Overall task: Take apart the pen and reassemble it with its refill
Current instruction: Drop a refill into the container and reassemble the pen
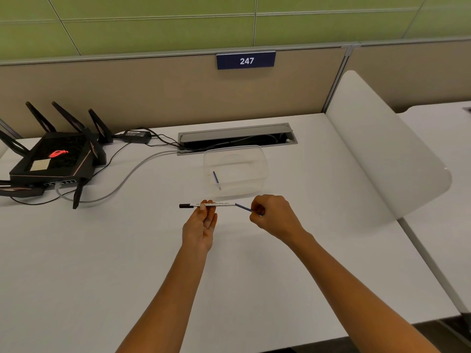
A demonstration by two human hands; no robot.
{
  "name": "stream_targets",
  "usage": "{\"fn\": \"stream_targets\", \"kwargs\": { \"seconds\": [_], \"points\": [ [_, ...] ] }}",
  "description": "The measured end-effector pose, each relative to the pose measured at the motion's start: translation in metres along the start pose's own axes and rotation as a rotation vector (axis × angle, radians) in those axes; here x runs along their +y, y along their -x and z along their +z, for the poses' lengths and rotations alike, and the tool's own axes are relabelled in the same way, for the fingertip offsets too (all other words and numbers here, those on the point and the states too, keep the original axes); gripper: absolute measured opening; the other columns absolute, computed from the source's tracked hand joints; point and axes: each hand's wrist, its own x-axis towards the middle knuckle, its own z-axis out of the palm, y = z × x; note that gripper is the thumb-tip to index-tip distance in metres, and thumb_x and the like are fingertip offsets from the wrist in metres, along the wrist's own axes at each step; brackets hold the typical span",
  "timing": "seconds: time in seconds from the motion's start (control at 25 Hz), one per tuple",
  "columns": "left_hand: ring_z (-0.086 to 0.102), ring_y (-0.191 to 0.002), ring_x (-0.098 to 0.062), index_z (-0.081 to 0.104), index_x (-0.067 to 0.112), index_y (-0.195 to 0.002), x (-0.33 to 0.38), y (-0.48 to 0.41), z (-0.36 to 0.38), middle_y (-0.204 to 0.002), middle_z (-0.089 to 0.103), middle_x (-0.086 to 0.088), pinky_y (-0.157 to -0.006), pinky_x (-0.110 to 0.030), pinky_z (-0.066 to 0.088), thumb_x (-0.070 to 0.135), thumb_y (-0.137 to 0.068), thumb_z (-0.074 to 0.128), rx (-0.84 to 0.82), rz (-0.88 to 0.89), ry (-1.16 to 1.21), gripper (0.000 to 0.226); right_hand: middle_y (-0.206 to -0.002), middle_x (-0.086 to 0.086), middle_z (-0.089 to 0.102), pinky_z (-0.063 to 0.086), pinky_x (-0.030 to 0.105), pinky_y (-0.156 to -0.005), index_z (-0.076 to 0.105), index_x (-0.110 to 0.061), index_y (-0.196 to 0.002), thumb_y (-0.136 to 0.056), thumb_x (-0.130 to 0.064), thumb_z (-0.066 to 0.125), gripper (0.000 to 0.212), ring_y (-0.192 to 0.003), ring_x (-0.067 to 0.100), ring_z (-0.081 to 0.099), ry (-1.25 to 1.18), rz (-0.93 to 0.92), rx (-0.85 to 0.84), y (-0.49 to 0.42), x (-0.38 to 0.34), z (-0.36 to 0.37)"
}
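Observation:
A white pen barrel (221, 205) with a black end cap lies level above the desk, pinched between the fingertips of my left hand (201, 225). A thin blue refill (243, 207) sticks out of the barrel's right end at a slight downward slant. My right hand (274, 216) is closed on the refill's outer end. A second blue refill (216, 179) lies inside the clear plastic container (260, 171) just beyond my hands.
A black router (54, 156) with antennas and its cables sit at the left of the white desk (102, 263). A cable tray slot (237, 138) opens at the back. A white divider panel (382, 154) stands on the right.

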Motion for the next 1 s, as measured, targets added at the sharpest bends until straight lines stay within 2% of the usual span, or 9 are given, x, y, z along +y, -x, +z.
{"fn": "stream_targets", "kwargs": {
  "seconds": [0.28,0.48,0.6,0.76,0.88,1.0],
  "points": [
    [0.071,-0.083,-0.012,0.070,0.013,-0.093,-0.004,-0.002,0.001,-0.078,0.077,0.002,-0.075,-0.029,0.051,0.016,-0.093,0.060,0.007,0.001,-0.008,0.010,-0.084,-0.001,0.068,0.052,0.033,-0.072,0.069,-0.016,-0.086,-0.079,-0.019,0.064,0.010,-0.076,0.015,0.059,0.009,-0.040,0.000,-0.002,0.004,-0.004],
    [0.070,-0.087,-0.015,0.069,0.011,-0.096,-0.007,0.001,0.005,-0.078,0.077,0.001,-0.073,-0.028,0.052,0.015,-0.093,0.059,-0.007,0.001,-0.030,0.011,-0.082,0.001,0.068,0.053,0.038,-0.073,0.071,-0.015,-0.086,-0.080,-0.017,0.063,0.010,-0.075,0.018,0.060,-0.005,-0.080,0.015,-0.004,0.006,-0.006],
    [0.070,-0.088,-0.016,0.068,0.009,-0.101,-0.013,0.005,0.012,-0.084,0.077,-0.001,-0.078,-0.030,0.051,0.015,-0.093,0.060,-0.020,-0.018,-0.036,0.013,-0.085,0.004,0.070,0.055,0.040,-0.075,0.073,-0.013,-0.089,-0.081,-0.016,0.063,0.013,-0.077,0.020,0.062,-0.039,-0.089,0.038,-0.006,0.005,-0.004],
    [0.068,-0.090,-0.018,0.064,0.007,-0.110,-0.020,0.010,0.019,-0.097,0.071,-0.005,-0.090,-0.035,0.048,0.014,-0.094,0.058,-0.009,-0.036,-0.007,0.018,-0.090,0.003,0.073,0.056,0.036,-0.081,0.073,-0.013,-0.098,-0.083,-0.016,0.068,0.016,-0.079,0.015,0.064,-0.132,-0.065,0.100,-0.006,0.001,0.000],
    [0.068,-0.090,-0.018,0.065,0.007,-0.107,-0.021,0.011,0.020,-0.096,0.071,-0.005,-0.090,-0.035,0.048,0.013,-0.094,0.058,0.003,-0.050,0.022,0.016,-0.089,0.001,0.073,0.057,0.033,-0.080,0.072,-0.011,-0.100,-0.082,-0.016,0.070,0.018,-0.077,0.013,0.065,-0.197,-0.044,0.162,-0.003,0.003,-0.002],
    [0.069,-0.087,-0.017,0.066,0.008,-0.099,-0.022,0.012,0.018,-0.086,0.074,-0.004,-0.086,-0.034,0.049,0.012,-0.093,0.058,0.012,-0.073,0.050,0.010,-0.084,-0.003,0.072,0.056,0.029,-0.075,0.073,-0.010,-0.097,-0.081,-0.014,0.071,0.017,-0.073,0.009,0.065,-0.273,-0.013,0.214,0.003,0.006,-0.004]
  ]
}}
